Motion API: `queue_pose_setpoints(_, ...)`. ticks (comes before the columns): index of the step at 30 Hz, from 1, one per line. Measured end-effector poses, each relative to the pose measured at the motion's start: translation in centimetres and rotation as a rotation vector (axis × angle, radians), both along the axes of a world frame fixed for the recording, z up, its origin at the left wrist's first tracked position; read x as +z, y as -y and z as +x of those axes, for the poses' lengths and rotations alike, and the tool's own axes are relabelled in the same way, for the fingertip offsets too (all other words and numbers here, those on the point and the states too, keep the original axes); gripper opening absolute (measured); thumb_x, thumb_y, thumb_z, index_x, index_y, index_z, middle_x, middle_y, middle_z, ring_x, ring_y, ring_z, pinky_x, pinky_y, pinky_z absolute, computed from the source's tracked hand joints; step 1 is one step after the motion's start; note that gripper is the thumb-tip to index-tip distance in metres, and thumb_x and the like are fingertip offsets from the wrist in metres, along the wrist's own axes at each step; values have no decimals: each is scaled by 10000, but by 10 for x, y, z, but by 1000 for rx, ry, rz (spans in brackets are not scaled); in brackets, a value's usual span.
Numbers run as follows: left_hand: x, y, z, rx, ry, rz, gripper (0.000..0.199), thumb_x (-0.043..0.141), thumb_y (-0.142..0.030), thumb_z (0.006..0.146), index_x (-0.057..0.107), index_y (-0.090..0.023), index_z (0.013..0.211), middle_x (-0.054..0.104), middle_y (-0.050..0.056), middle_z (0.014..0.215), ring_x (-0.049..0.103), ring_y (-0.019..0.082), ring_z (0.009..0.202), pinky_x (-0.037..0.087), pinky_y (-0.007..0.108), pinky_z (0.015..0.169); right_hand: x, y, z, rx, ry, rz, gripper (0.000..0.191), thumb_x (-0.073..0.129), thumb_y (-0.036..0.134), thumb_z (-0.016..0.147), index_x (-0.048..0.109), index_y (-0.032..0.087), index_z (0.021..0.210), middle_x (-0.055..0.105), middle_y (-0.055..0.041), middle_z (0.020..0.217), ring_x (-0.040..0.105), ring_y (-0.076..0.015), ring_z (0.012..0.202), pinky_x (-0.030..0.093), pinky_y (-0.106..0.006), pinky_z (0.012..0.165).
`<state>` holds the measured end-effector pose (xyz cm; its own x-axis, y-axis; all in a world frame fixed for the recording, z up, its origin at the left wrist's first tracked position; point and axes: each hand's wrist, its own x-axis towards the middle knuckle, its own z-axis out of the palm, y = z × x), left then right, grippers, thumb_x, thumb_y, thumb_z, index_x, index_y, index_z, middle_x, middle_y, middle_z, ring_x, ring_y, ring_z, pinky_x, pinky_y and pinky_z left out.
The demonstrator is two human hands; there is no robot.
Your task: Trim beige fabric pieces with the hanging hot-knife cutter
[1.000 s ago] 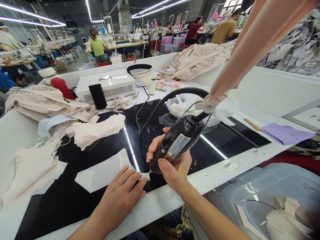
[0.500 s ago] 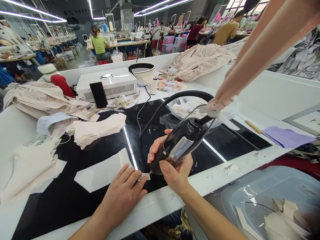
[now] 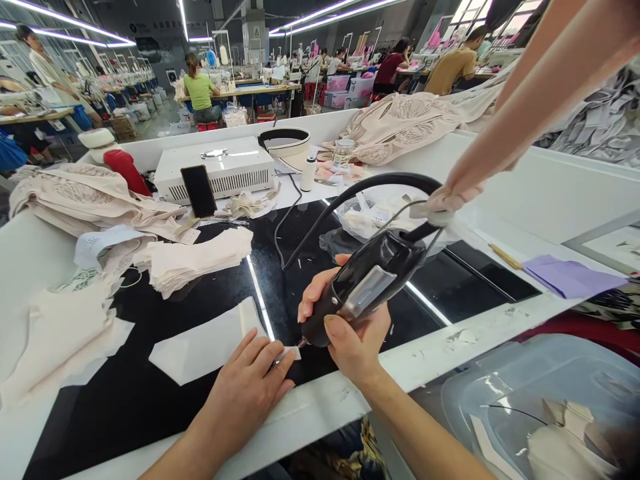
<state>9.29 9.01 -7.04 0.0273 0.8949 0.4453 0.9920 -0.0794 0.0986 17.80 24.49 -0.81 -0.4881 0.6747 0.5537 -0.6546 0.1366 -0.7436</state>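
Observation:
My right hand (image 3: 357, 333) is wrapped round a black handheld tool (image 3: 365, 287) with a silver panel. The tool's thin metal tip points down at the end of a white fabric piece (image 3: 205, 343) on the black work surface (image 3: 130, 400). Fingers stretched out and close together, my left hand (image 3: 255, 377) lies on that fabric, pressing its narrow end near the tip. Something small and metallic shows beneath its fingers, too hidden to name. A thick black cable leaves the tool's top, where a cloth strip (image 3: 505, 120) is tied and runs up right.
Stacked pale fabric pieces (image 3: 200, 260) lie at left, with a phone (image 3: 198, 191) and a white machine box (image 3: 215, 170) behind. Purple cloth (image 3: 573, 275) is at right. A clear plastic bin (image 3: 540, 400) stands below the table edge.
The tool's body and my right hand have shifted slightly right, and the top cable and tied strip have moved right too. My left hand and the fabric have stayed in place.

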Motion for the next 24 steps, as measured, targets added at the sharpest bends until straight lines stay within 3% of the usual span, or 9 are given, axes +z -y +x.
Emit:
queue_pose_setpoints(9,0,-1,1,8,-1,-6,294,458,-278,1067,620,-168,1286,677,78,1122,659,244,1028,548,518,1030,-1,3,0,-24,55,16,455,782,481,835,498,270,1122,642,18,797,582,-135,548,519,-269,456)
queue_pose_setpoints(24,-2,1,0,3,8,-18,285,525,-257,1038,617,-176,1296,665,83,1136,650,246,1042,535,515,1042,-1,2,3,-25,45,7,418,759,409,871,507,277,1178,637,17,814,585,-138,566,528,-279,474)
